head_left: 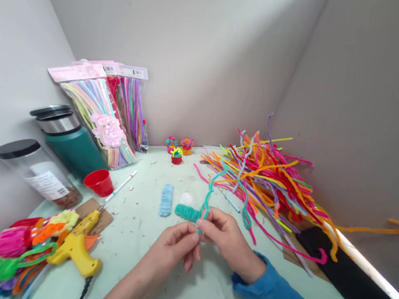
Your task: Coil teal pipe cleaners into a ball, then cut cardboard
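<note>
My left hand point(177, 244) and my right hand point(223, 231) meet at the front middle of the table, both pinching a teal pipe cleaner point(208, 197). Its loose length bends up and away from my fingers, toward the back. Just beyond the fingertips lies a teal strip of closely wound pipe cleaner point(187, 212), reaching left from the pinch. Whether it is joined to the held length is hidden by my fingers. Beside it are a light blue wound strip point(166, 200) and a small whitish, see-through piece point(187, 198).
A heap of loose pipe cleaners point(272, 179) spreads at right. Three small decorated figures point(177, 155) stand at the back. At left are a yellow glue gun point(80, 246), a red cup point(99, 182), a teal bottle point(75, 145), a clear jar point(40, 172) and packaged pipe cleaners point(98, 107).
</note>
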{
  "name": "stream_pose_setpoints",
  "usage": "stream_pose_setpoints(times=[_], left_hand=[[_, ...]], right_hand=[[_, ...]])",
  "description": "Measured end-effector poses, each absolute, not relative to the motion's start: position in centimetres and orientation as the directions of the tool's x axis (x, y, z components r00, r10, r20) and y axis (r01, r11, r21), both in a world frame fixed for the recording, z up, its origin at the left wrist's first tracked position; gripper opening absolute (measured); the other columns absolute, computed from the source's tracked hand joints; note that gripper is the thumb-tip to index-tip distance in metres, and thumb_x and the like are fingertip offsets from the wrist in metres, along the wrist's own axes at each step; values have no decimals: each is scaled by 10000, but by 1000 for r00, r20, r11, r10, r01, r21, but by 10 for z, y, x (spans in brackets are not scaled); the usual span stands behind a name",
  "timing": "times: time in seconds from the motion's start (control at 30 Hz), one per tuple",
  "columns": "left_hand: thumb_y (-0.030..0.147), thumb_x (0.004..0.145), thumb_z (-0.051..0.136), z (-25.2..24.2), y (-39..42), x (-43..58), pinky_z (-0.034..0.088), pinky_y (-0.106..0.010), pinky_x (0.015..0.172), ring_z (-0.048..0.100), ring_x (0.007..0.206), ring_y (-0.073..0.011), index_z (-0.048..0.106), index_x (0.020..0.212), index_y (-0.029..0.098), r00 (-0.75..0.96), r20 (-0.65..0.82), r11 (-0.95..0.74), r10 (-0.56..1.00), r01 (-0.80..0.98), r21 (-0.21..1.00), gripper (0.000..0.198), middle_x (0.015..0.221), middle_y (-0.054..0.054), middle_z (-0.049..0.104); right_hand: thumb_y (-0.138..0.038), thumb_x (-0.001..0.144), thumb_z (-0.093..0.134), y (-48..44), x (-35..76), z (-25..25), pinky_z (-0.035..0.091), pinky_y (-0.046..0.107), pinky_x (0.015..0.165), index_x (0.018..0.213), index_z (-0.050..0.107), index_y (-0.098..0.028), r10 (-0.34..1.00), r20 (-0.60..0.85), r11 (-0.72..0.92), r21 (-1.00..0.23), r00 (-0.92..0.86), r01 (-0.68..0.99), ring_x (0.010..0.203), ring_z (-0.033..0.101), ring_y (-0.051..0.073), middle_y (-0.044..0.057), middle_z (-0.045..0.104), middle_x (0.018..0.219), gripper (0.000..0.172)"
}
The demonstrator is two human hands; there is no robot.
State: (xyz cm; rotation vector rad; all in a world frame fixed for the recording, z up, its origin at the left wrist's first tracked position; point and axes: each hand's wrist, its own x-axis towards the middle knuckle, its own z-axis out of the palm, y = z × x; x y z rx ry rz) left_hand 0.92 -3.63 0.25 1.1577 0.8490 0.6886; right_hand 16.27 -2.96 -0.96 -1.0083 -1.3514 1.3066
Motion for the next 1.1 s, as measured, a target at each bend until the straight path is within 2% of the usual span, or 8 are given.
stream_pose_setpoints(times=[0.17,0.3,0.43,0.6,0.7,0.77,0.97,1.1], left_hand=[[347,835,495,2,-35,9,311,-179,385,329,342,-51,524,742,151,529,-229,339,817,-119,933,219,451,38,508],[272,846,450,3,-39,5,227,-170,318,120,297,-42,537,736,152,696,-203,540,689,-306,784,185,335,109,287],[278,836,459,1,-43,4,139,-173,318,68,292,-42,568,773,150,784,-197,588,589,-248,770,180,323,125,207],[291,816,446,-1,-43,11,167,-211,402,189,364,-66,567,634,164,458,-209,173,864,118,978,253,383,78,266],[280,806,465,-2,-44,13,199,-244,494,281,464,-84,563,590,167,302,96,-241,948,488,839,263,481,39,348],[302,817,462,-3,-43,12,200,-258,519,286,486,-91,578,611,177,315,185,-342,931,574,744,268,507,32,368],[440,826,434,2,-37,5,194,-214,416,236,382,-78,596,770,161,452,-222,129,864,228,965,327,392,81,300],[443,807,493,4,-41,7,251,-197,415,327,391,-66,594,797,140,633,-257,203,730,159,966,320,458,48,449]], right_hand=[[-324,818,567,-32,162,-7,326,229,553,699,501,-166,970,106,79,-988,-220,-130,551,407,90,-46,472,588,209],[-360,801,588,-33,166,-3,327,226,533,806,539,-149,908,57,-95,-937,-415,-336,518,432,86,-23,532,588,217],[-337,796,594,-35,166,-2,325,224,504,744,485,-166,879,93,-84,-935,-467,-345,467,465,78,-31,525,595,209],[-249,801,567,-39,156,-8,303,221,522,638,399,-188,977,190,190,-982,-98,-3,530,385,82,-63,388,577,242],[-242,800,559,-38,151,-12,291,222,525,610,372,-190,976,192,181,-978,99,106,553,332,89,-64,339,581,272],[-268,809,553,-36,151,-13,294,224,528,612,376,-189,986,146,143,-988,81,51,545,329,89,-66,342,565,277],[-320,842,526,-28,162,-7,303,221,521,700,437,-178,980,31,-44,-930,-195,-364,503,379,81,-62,416,527,220],[-305,825,552,-30,164,-5,274,197,472,736,465,-170,969,4,-106,-897,-248,-430,470,353,61,-65,417,543,183]])
